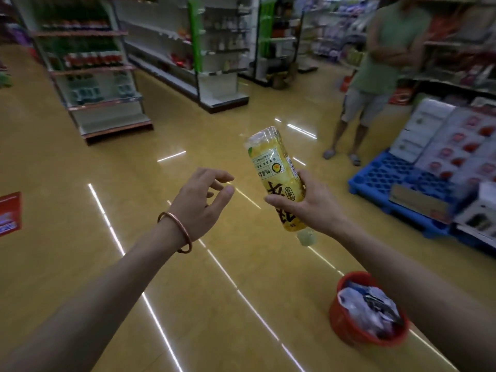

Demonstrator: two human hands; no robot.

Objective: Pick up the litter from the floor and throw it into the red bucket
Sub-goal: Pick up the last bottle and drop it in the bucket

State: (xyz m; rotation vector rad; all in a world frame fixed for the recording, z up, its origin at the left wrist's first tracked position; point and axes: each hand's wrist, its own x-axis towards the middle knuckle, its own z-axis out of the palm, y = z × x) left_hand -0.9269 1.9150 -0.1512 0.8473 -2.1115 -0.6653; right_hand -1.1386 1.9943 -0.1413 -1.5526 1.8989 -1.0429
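Bottle (pixel 271 167) clamped cap-down in your right hand (pixel 314 208), the red bucket (pixel 343 326) sits below that hand, nearer you, on the floor (pixel 80 183); your left hand (pixel 198 202) hangs empty, fingers loose. Bring the bottle over the rim before releasing.

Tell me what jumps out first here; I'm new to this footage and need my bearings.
A yellow bottle, cap down, gripped in the right hand at mid-frame. Next, the red bucket on the floor at lower right, stuffed with wrappers. The left hand hangs open beside the bottle, a bangle on its wrist.
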